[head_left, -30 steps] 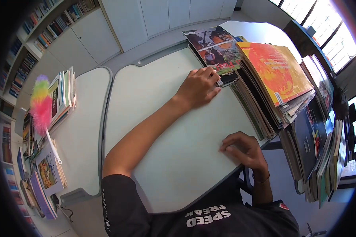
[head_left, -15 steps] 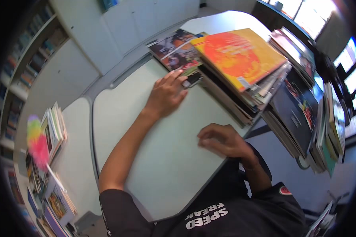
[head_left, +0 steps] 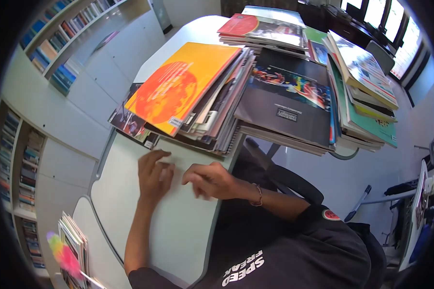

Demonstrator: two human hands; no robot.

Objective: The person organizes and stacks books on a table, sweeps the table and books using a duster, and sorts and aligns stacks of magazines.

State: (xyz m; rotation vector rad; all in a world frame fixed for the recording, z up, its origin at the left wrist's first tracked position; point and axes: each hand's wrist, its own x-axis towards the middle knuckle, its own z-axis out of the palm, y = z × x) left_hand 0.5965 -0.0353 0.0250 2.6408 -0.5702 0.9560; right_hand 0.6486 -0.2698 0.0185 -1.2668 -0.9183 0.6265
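My left hand (head_left: 154,176) hovers over the pale table (head_left: 178,236), its fingers loosely bent and apart, with nothing in them. Beside it my right hand (head_left: 210,180) is half curled, fingertips slightly blurred, and also holds nothing I can see. Just beyond both hands lies a stack of books topped by a yellow-orange book (head_left: 176,84) with a red-orange circle on its cover. Out from under that stack, at the left, sticks a dark picture-covered magazine (head_left: 130,124). My left fingertips are close to the stack's near edge.
Right of the stack lie a pile under a black book (head_left: 284,98) and a taller pile with a green book (head_left: 371,124). Another pile with a red-and-grey cover (head_left: 263,29) stands behind. A multicoloured duster (head_left: 67,257) leans by books at lower left. Shelves (head_left: 26,164) line the left.
My left hand has come back from the dark magazine toward my body. My right hand has moved closer to the left one. The view has swung right, showing more book piles.
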